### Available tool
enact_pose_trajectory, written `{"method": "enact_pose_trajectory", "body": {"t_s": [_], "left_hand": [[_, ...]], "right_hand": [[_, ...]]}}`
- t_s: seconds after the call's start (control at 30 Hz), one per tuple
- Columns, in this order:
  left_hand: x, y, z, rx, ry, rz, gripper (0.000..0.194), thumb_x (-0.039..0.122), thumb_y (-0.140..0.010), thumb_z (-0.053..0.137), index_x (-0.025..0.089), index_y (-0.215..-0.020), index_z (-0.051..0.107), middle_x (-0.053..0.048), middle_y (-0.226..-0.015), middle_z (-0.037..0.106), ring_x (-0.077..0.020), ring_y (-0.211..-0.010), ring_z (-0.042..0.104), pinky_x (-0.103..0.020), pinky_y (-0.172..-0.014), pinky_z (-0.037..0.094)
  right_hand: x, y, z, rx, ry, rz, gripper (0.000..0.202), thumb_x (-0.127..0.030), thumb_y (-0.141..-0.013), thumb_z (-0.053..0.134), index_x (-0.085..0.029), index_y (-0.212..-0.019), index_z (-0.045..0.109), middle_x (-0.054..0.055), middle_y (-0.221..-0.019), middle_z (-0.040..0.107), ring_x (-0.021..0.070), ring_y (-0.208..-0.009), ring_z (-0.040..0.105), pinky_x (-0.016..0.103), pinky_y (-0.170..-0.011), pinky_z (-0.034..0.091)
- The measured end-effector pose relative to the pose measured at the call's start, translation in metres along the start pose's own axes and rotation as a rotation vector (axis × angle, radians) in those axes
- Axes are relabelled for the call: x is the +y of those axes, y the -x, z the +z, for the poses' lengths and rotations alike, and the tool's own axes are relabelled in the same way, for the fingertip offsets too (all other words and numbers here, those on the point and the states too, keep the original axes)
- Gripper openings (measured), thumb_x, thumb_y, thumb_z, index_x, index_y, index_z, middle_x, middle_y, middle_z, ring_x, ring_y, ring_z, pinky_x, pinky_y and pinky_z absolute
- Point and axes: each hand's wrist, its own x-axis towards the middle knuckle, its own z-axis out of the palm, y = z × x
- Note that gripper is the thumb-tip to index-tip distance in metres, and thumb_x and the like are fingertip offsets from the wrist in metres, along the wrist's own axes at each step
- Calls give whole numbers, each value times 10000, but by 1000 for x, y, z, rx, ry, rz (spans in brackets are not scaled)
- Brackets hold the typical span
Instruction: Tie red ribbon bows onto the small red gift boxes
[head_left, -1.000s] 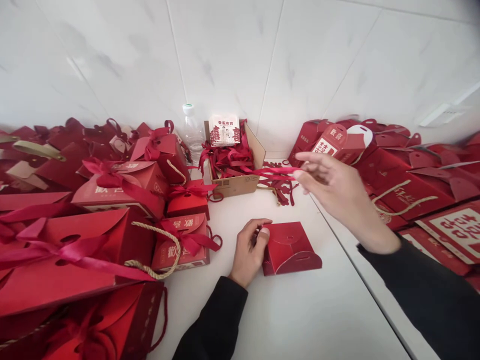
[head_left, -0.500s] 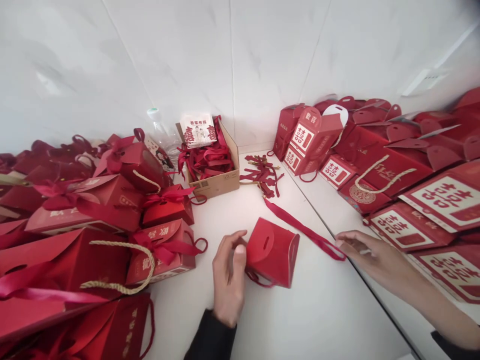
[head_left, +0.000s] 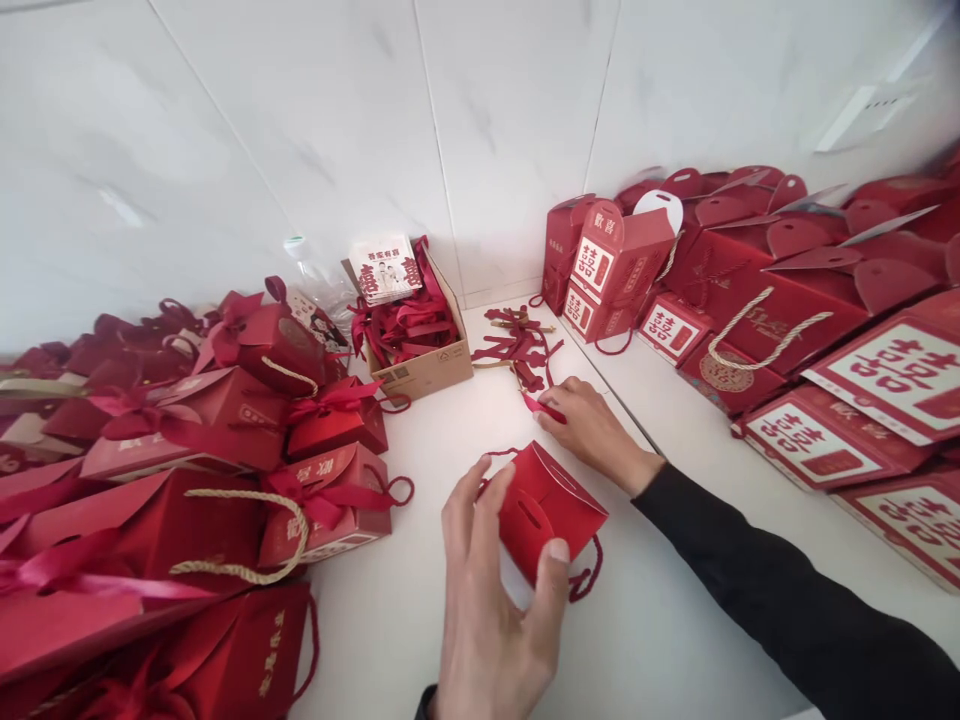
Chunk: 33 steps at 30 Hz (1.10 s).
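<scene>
A small red gift box (head_left: pixel 555 505) with a slotted flap lid and dark red cord handles stands on the white tabletop in front of me. My left hand (head_left: pixel 499 600) curls round its near left side, fingers at the left edge and thumb by the front. Beyond the box, my right hand (head_left: pixel 592 425) is closed on a red ribbon (head_left: pixel 534 404); most of the ribbon is hidden by the hand. Just past those fingers lies a small pile of dark red strips with gold-coloured ends (head_left: pixel 517 340).
A cardboard box (head_left: pixel 431 370) holds red ribbons and a stack of printed cards (head_left: pixel 386 268). Bow-tied red gift boxes (head_left: pixel 330 500) crowd the left. More red boxes (head_left: pixel 795 445) with white labels stand at the right. A tiled wall (head_left: pixel 517 120) closes off the back.
My right hand has moved from the ribbon's near right end to its far end by the strips. My left hand has come round the gift box, which has turned, its cord now showing at the right.
</scene>
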Motion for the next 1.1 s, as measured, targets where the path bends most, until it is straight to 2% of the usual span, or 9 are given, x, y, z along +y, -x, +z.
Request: {"method": "enact_pose_trajectory", "body": {"t_s": [0.1,0.2,0.3,0.4,0.53,0.7,0.83,1.1], "left_hand": [[-4,4,-3,-96,-43,5,615,278,-1003,604,333,-1571,375,-134,-1597,423,-307,-1487,450,-545,-1157,491],[-8,13,-14,-103,-25,-32,604,221,-958,586,352,-1531,445,-114,-1565,450,-305,-1436,500,-534,-1122,520],[-5,24,-27,-66,2,-38,568,192,-884,571,341,-1433,562,-108,-1492,520,-327,-1368,541,-526,-1077,535],[4,34,-35,-32,13,-49,498,232,-865,592,322,-1353,628,-118,-1459,546,-361,-1339,543,-540,-1043,535],[19,36,-38,27,12,-111,398,257,-917,580,339,-1299,658,-105,-1501,520,-378,-1388,493,-589,-1063,499],[26,31,-33,57,33,-129,325,273,-963,596,357,-1267,675,-77,-1487,553,-353,-1410,481,-573,-1088,487],[24,30,-30,34,20,-142,263,314,-974,618,374,-1219,692,-38,-1470,588,-327,-1394,498,-536,-1096,484],[25,31,-27,26,42,-169,236,331,-982,614,316,-1186,731,-95,-1473,582,-359,-1398,495,-575,-1094,480]], "right_hand": [[-3,7,-4,-16,-66,3,216,-353,-1023,666,-183,-1154,692,81,-1221,704,241,-1081,685,469,-956,561],[-11,32,-25,-66,-199,13,187,-365,-1065,542,-210,-1006,629,40,-984,712,208,-946,684,373,-884,552],[-24,65,-48,-194,-332,47,250,-445,-1068,485,-253,-933,572,-21,-753,630,174,-721,636,287,-684,527],[-36,93,-63,-357,-457,161,314,-544,-1048,498,-271,-923,592,-46,-686,523,145,-572,478,255,-517,410],[-47,115,-69,-582,-579,282,324,-582,-999,581,-284,-885,636,-44,-682,458,147,-573,363,278,-507,300],[-53,119,-72,-633,-642,302,301,-522,-974,639,-272,-806,620,-50,-673,400,141,-579,307,290,-516,258],[-52,118,-76,-646,-669,329,361,-551,-978,624,-257,-772,598,-55,-665,375,134,-579,275,297,-513,225],[-47,109,-65,-655,-819,329,497,-690,-983,553,-249,-753,563,-79,-628,269,129,-564,213,314,-520,173]]}}
